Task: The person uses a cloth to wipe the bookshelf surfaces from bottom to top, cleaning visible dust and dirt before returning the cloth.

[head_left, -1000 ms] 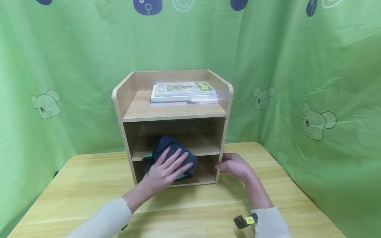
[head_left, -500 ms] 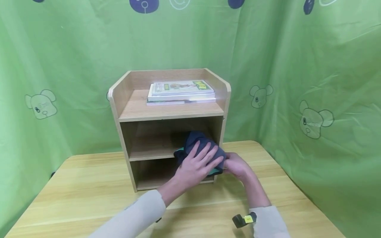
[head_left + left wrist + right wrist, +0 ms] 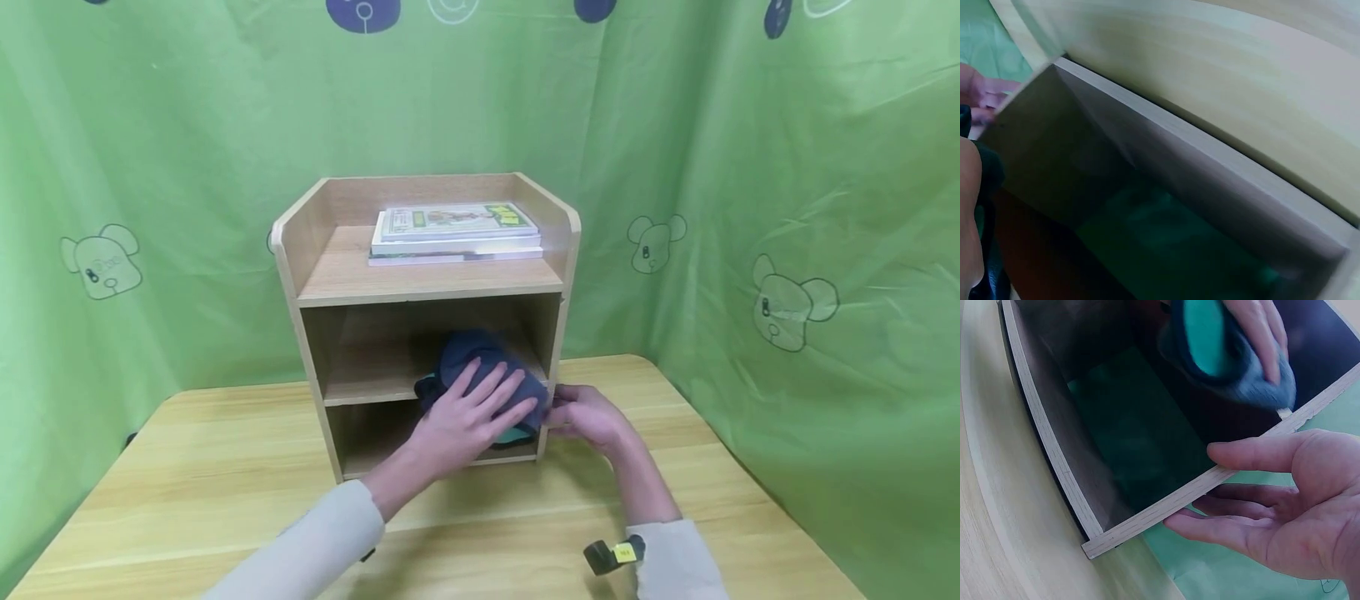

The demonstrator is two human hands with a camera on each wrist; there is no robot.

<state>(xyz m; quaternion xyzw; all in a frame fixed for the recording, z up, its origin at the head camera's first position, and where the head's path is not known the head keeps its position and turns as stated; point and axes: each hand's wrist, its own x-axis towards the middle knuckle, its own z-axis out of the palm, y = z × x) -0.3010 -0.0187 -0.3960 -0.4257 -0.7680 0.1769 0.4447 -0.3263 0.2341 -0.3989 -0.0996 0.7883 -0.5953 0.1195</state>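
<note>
A dark blue cloth [image 3: 474,346] with a green side lies over the front edge of the middle board of a small wooden shelf [image 3: 431,297], near its right end. My left hand [image 3: 456,427] holds the cloth from the front, fingers spread across it; its thumb is hidden. In the right wrist view the cloth [image 3: 1260,384] bends round so that its green face shows. My right hand [image 3: 1297,500] grips the shelf's right side panel [image 3: 1166,503], thumb on the inner face and fingers on the outer one.
A stack of books [image 3: 456,236] lies on the shelf's top board. The shelf stands on a light wooden table [image 3: 247,467]. A green curtain [image 3: 450,100] hangs behind and at both sides.
My left hand carried the cloth rightward along the middle board to the right panel, then slightly back left. My right hand stays on the panel. The head view shifted a little.
</note>
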